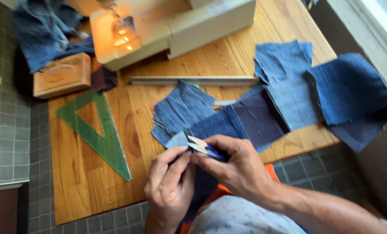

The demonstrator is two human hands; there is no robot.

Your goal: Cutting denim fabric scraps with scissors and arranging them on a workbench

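right hand (236, 167) grips small snips (204, 148) at denim patch (178, 141) pinched by left hand (169, 184) fingers; a slip could nick a fingertip.

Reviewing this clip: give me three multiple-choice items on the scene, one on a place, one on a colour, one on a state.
1. Where does the green set square lie?
A. on the wooden table, left of the hands
B. on the sewing machine
C. on the floor tiles

2. What colour are most fabric patches?
A. red
B. blue
C. white

3. What is the right hand doing?
A. resting flat on the table
B. holding small snips against the fabric
C. hanging out of sight

Answers: 1 A, it lies flat on the table; 2 B, denim blues throughout; 3 B, the small snips sit in its fingers, meeting the left hand.
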